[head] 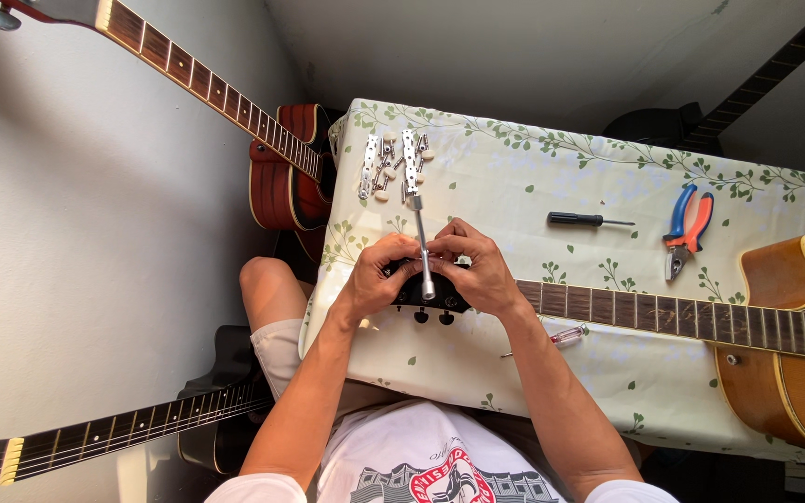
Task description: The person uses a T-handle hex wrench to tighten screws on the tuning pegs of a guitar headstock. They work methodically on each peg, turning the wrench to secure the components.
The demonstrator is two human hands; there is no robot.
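Both hands meet over the black headstock (430, 298) of a guitar (701, 321) lying across the table (514, 177). The left hand (379, 275) is closed around the headstock's left end. The right hand (482, 270) has its fingertips pinched on a slim metal socket wrench (423, 247), which stands nearly upright on the headstock, though its tip is hidden. At twelve o'clock from the hands lie two strips of tuning pegs (393, 166). At two o'clock rests a black screwdriver (589, 221), with pliers (687, 228) farther out at three. A small clear-handled screwdriver (556, 337) lies at four o'clock, partly under the right forearm. Other guitars lean at nine and ten o'clock.
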